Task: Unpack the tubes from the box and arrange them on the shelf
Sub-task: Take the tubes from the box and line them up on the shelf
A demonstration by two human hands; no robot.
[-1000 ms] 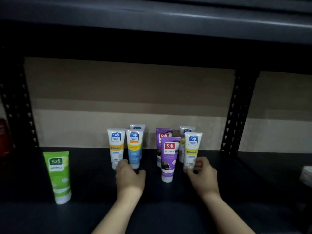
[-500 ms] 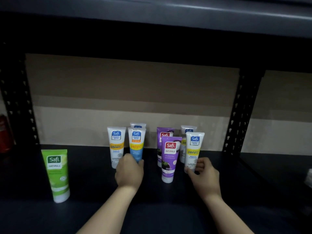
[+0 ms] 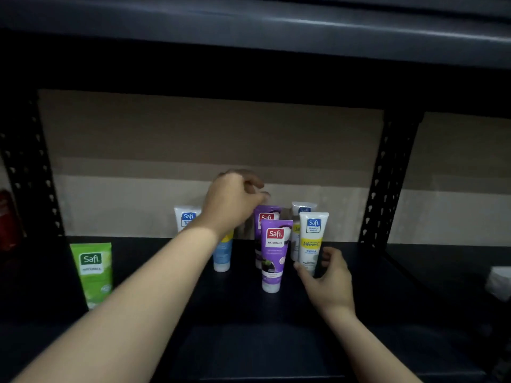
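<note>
- At centre frame, on dark shelf (image 3: 249, 313): cluster of tubes standing upright on caps, long axes vertical, crimped ends up, labels toward camera.
- Front purple tube (image 3: 273, 255) foremost; second purple tube (image 3: 265, 215) directly behind.
- Right of these, white tube (image 3: 311, 241), with another white tube (image 3: 300, 217) behind it.
- Left of centre, blue tube (image 3: 222, 254) and white-capped tube (image 3: 185, 218), partly hidden by forearm.
- Lower left, well apart: green tube (image 3: 92, 272), upright.
- Left hand (image 3: 232, 201) raised above back row, fingers curled; contents, if any, not discernible.
- Right hand (image 3: 330, 280) with thumb and curled fingers round base of white tube.
- Box not in view; several tubes shelved, tidying of rows judged under way, remaining count unknown.
</note>
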